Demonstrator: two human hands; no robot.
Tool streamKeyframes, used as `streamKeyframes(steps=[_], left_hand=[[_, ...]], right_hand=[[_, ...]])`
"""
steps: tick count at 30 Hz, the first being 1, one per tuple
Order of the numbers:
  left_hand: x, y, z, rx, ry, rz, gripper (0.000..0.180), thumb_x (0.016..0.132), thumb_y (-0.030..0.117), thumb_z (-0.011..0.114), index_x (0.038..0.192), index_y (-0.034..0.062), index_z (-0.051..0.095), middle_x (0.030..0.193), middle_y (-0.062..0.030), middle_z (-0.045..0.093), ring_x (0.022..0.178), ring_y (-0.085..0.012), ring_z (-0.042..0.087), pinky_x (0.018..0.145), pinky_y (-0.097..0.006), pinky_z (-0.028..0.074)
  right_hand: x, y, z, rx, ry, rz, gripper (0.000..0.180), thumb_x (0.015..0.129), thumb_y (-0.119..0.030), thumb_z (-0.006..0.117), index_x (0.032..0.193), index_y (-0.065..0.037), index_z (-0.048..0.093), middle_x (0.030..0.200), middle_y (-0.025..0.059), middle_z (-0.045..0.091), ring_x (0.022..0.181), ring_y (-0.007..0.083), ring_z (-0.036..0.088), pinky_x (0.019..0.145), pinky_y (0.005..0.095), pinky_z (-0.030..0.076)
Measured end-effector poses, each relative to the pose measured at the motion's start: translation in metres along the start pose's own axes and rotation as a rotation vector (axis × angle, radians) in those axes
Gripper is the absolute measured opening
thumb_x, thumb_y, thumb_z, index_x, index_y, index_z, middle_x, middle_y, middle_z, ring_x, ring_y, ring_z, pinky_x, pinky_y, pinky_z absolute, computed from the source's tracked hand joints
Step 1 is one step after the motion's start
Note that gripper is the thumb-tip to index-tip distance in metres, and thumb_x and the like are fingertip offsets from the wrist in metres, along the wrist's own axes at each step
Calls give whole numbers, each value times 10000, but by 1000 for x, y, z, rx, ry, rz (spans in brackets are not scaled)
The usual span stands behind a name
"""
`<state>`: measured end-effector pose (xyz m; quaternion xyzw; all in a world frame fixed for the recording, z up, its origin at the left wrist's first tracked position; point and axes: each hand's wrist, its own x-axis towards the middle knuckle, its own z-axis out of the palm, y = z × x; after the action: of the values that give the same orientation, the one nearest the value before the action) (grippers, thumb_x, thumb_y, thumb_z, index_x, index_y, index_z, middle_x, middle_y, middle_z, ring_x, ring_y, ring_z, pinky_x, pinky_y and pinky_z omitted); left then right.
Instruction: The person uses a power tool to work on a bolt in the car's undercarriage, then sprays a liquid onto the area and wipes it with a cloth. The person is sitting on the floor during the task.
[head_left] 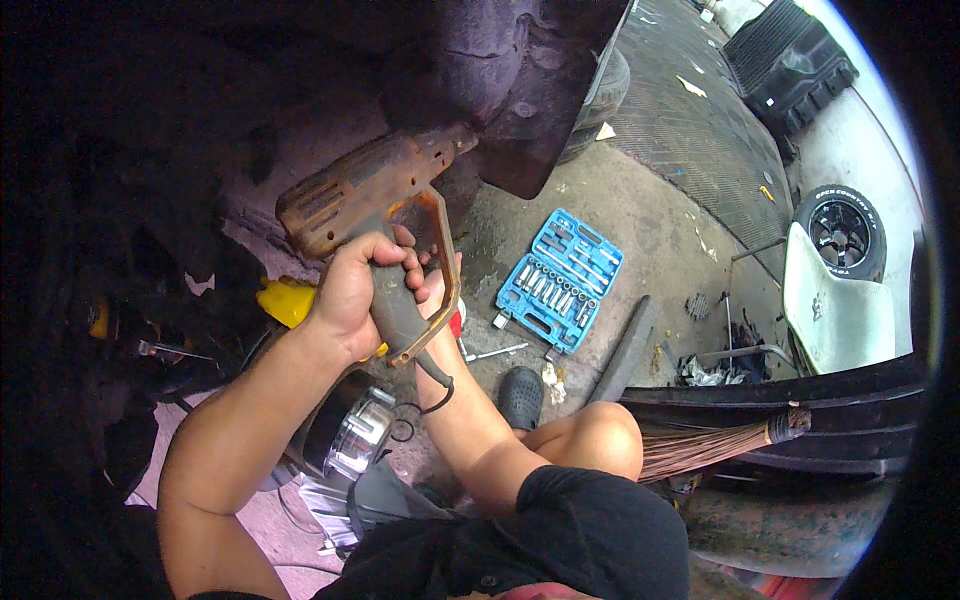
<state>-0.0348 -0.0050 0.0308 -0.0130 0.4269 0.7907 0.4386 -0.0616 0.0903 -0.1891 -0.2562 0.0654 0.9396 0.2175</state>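
A worn, rust-brown heat gun point(352, 192) is in my left hand point(348, 290), its fingers wrapped round the dark grip. Its nozzle points up and to the right, close beneath a dark curved panel point(535, 140). A bent guard runs in front of the grip, and a cord leaves the grip's lower end. My right hand point(437, 287) is just behind the grip and guard, which hide most of its fingers. Whether it holds anything does not show. A small red item point(456, 323) shows beside my right wrist; its kind is unclear.
An open blue socket set point(563, 280) lies on the concrete floor, with a ratchet-like metal tool point(497, 351) nearby. A yellow object point(287, 301) sits behind my left wrist. To the right are a stick broom point(715, 448), a pale chair point(835, 305) and a wheel point(840, 235).
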Motion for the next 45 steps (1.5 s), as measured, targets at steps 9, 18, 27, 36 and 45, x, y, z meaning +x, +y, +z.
streamKeyframes(steps=[9,18,27,36,45], left_hand=[[1,-1,-2,5,-20,-30,267,813,140,545,1073,80,540,784,-50,572,687,-184,581,688,-364,556],[-4,2,3,-4,-17,6,289,790,140,550,1071,73,537,782,-54,566,685,-191,579,689,-372,548],[-8,1,4,-36,-71,48,280,760,133,560,1030,58,570,772,-60,572,664,-193,586,680,-386,543],[-7,0,-1,-23,-69,33,289,789,146,552,1066,64,567,791,-63,583,687,-193,594,690,-382,542],[-3,-4,1,3,-30,2,271,810,146,540,1070,72,560,795,-51,571,687,-188,590,690,-374,544]], right_hand=[[-1,3,-4,10,-51,0,520,1006,-643,330,942,-150,485,572,-6,397,476,151,328,431,314,248],[1,2,3,17,126,-72,456,1011,-589,405,979,-142,487,646,37,446,483,175,382,434,308,252],[-4,-3,4,52,79,-91,424,1019,-567,415,987,-151,491,734,32,498,513,160,417,430,295,288],[0,-1,2,46,147,-78,469,992,-609,446,1039,-143,468,762,30,515,536,163,444,420,295,292],[15,-3,-23,79,14,-86,460,991,-596,456,975,-138,494,728,22,509,488,168,422,402,299,291]])
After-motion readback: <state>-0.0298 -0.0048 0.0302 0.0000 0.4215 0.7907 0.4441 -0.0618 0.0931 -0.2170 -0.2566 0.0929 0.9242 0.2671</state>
